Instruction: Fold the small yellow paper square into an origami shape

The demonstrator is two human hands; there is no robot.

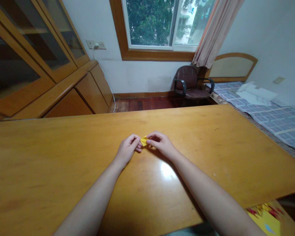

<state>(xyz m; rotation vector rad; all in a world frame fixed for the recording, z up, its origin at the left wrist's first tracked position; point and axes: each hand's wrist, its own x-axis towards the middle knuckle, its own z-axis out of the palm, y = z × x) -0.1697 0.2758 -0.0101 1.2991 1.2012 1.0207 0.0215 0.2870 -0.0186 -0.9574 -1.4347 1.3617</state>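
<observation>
A small piece of folded yellow paper (144,141) is held between my two hands, a little above the middle of the wooden table (64,164). My left hand (128,148) pinches its left side between thumb and fingers. On the other side, my right hand (161,143) has its thumb and fingertips closed on the right edge. Creases show on the paper's face. My fingers cover its ends, so its full shape is hidden.
At the lower right, yellow paper (269,221) and small red and yellow pieces lie on a lower surface. Beyond the table stand a brown office chair (188,82), a bed (272,114) and a glass-fronted wooden cabinet (71,98). A white cord (105,77) hangs from the wall socket.
</observation>
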